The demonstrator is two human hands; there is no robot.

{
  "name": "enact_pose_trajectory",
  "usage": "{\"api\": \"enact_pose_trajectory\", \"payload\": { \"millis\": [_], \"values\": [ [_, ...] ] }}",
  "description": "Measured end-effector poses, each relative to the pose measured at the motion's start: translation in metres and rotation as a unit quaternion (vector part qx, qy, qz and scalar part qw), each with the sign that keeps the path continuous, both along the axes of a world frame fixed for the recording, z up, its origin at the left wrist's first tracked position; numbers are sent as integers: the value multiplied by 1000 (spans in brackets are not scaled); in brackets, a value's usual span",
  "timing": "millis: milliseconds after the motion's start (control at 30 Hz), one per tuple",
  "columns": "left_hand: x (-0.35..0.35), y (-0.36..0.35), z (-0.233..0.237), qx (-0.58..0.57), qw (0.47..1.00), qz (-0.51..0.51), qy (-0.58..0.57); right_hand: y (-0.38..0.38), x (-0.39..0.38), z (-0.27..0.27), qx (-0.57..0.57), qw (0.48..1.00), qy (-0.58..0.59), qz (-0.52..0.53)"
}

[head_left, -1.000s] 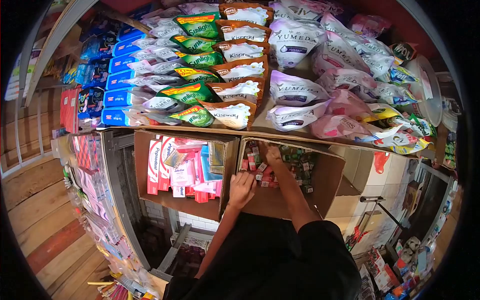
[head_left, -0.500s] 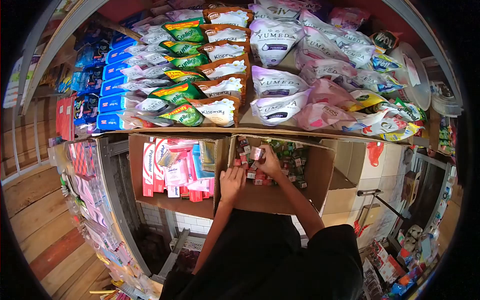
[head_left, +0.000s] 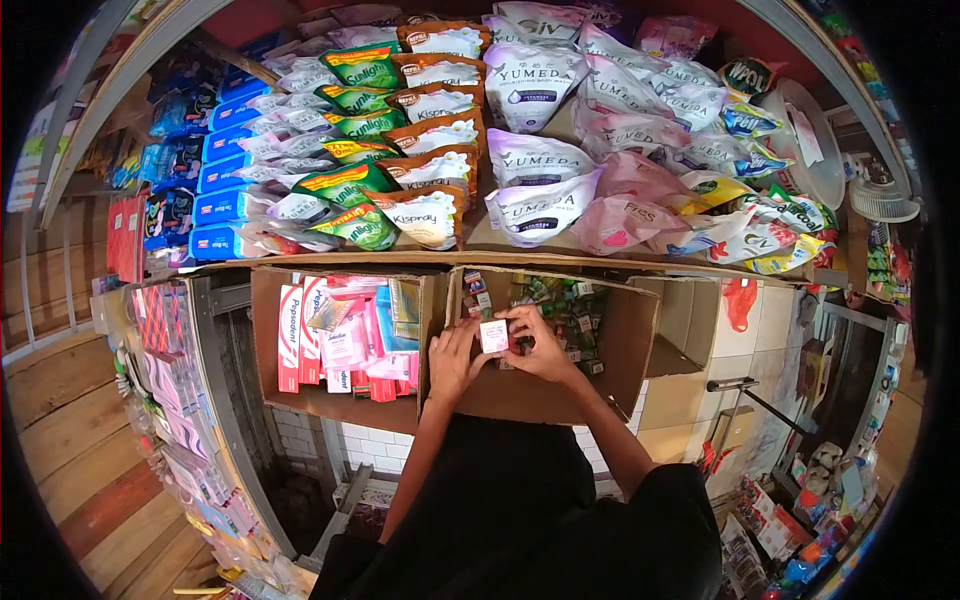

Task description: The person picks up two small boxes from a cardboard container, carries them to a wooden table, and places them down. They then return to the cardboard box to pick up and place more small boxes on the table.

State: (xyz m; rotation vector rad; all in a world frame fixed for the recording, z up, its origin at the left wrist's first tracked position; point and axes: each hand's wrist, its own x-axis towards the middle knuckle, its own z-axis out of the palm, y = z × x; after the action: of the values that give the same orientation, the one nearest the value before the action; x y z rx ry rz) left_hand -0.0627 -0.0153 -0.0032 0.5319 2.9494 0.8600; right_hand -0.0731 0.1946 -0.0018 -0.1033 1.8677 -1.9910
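Observation:
A small pink-and-white box (head_left: 494,336) is held upright over the right-hand cardboard carton (head_left: 545,405), its printed face toward me. My right hand (head_left: 537,345) pinches its right side between thumb and fingers. On its left side, my left hand (head_left: 455,358) closes in with curled fingers and the thumb at the lower edge. Inside the carton lie several small green boxes (head_left: 588,325) and a few reddish ones (head_left: 476,290), partly covered by my hands.
Beside it, another carton (head_left: 340,402) holds Pepsodent toothpaste boxes (head_left: 289,338) and pink packs (head_left: 345,343). Above, a shelf carries Sunlight pouches (head_left: 360,66), Kispray pouches (head_left: 425,215) and Yumeda pouches (head_left: 540,212). Hanging packs (head_left: 165,350) line the left side.
The small box has come down and left, nearer to me, and turned its printed face up. My left hand has moved from the carton's edge to the box's side.

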Motion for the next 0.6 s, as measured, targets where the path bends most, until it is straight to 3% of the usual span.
{"api": "enact_pose_trajectory", "payload": {
  "millis": [100, 167, 267, 300, 333, 400, 433, 533, 567, 600],
  "values": [
    [-1, -2, 4, 1, 1000, -7, -13, 6, -4, -17, -135, 987, -83, -16],
    [1, -3, 1, 12, 1000, -1, -14, 12, -6, -56, -246, 951, -180, -62],
    [2, -1, 4, 34, 998, 18, -43, 6, -15, -104, -65, 983, -153, -80],
    [1, 0, 4, 38, 998, 21, -42, -2, -19, -128, 34, 997, -14, -74],
    [1, 0, 4, 41, 998, 23, -41, -10, -26, -137, 79, 994, -43, -66],
    [2, -2, 5, 44, 998, 25, -42, -26, -37, -157, 169, 979, -100, -50],
    [3, -2, 4, 44, 998, 25, -43, -34, -39, -192, 265, 964, -14, -35],
    [2, -2, 6, 42, 997, 25, -55, -51, -54, -231, 298, 950, 92, 8],
    [2, -3, 7, 39, 997, 25, -62, -56, -56, -258, 396, 914, 28, 86],
    [2, -3, 7, 36, 997, 25, -70, -62, -64, -250, 448, 887, -13, 114]
  ]
}}
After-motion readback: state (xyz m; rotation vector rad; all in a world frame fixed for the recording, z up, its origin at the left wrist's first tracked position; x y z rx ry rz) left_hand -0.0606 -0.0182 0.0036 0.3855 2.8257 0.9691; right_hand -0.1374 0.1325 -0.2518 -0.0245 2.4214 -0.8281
